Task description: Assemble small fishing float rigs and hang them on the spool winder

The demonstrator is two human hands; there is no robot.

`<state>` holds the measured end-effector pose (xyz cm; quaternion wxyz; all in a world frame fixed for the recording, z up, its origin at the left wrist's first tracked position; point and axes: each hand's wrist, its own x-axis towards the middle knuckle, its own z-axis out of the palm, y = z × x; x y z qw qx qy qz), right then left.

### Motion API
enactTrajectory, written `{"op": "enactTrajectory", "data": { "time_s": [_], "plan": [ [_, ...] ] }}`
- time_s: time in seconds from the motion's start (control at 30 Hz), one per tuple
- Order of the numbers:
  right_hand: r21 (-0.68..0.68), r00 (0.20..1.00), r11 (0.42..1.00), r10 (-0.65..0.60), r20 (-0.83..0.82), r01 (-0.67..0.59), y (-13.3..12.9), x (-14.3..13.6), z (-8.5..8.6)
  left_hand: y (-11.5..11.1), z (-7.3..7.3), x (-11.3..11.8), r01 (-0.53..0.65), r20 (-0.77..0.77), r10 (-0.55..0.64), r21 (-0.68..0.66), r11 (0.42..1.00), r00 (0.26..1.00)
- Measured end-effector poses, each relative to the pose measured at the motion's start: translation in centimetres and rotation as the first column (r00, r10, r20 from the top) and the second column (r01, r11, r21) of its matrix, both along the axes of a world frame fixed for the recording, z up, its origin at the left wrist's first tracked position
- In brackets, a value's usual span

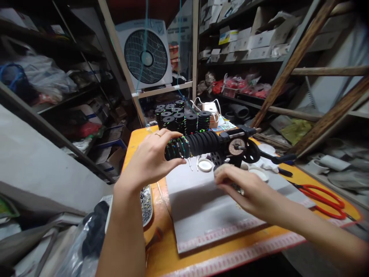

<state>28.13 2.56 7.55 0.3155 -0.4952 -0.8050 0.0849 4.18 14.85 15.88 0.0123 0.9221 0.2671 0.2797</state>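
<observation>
Over the grey board [207, 211], our left hand [152, 154] gripped a black ribbed roll [203, 143] by its strand-wound end, against a black device [238, 146]; our right hand [238, 184] curled nearby, contents we couldn't tell.

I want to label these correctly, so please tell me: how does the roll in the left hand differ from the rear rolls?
The roll lies sideways, while the rear rolls stand upright. The left hand grips one end of the roll; no hand touches the rear rolls. The roll is single, but the rear rolls stand in a group. Both are black with small green parts.
</observation>
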Motion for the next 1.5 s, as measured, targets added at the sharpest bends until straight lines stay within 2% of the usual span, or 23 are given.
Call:
{"op": "enactTrajectory", "data": {
  "time_s": [0.07, 0.17, 0.3, 0.47, 0.87, 1.03, 1.33, 1.5],
  "plan": [
    [0.141, 0.997, 0.99, -0.005, -0.08, 0.017, 1.1, -0.9, 2.4, -0.1, 0.1, -0.1, -0.013, -0.01, 0.013, -0.019, 1.0, 1.0],
    [0.33, 0.987, 0.939, -0.049, -0.152, 0.098, 3.2, -2.1, 5.5, -0.1, 0.3, 0.0, -0.006, -0.009, 0.005, -0.075, 0.997, 1.0],
    [0.48, 0.988, 0.867, -0.083, -0.126, 0.134, 5.5, -3.6, 7.6, -0.1, 0.3, 0.0, 0.031, 0.024, -0.028, -0.123, 0.992, 0.999],
    [0.489, 0.992, 0.864, -0.096, -0.076, 0.121, 6.5, -4.2, 7.8, -0.1, 0.2, 0.0, 0.038, 0.033, -0.034, -0.144, 0.989, 0.999],
    [0.497, 0.996, 0.864, -0.088, -0.012, 0.082, 6.8, -3.9, 7.7, -0.1, 0.2, 0.0, 0.04, 0.032, -0.036, -0.147, 0.988, 0.999],
    [0.458, 0.999, 0.889, -0.031, 0.033, 0.013, 6.7, -4.0, 7.9, 0.2, -0.1, 0.0, 0.028, 0.035, -0.023, -0.152, 0.988, 0.999],
    [0.525, 0.986, 0.849, -0.026, 0.164, -0.065, 6.8, -4.2, 8.1, 0.2, 0.0, -0.1, 0.045, 0.052, -0.036, -0.17, 0.984, 0.998],
    [0.583, 0.957, 0.803, -0.055, 0.283, -0.126, 6.7, -4.2, 7.7, 0.2, 0.0, 0.0, 0.057, 0.058, -0.047, -0.172, 0.983, 0.997]
  ]
}}
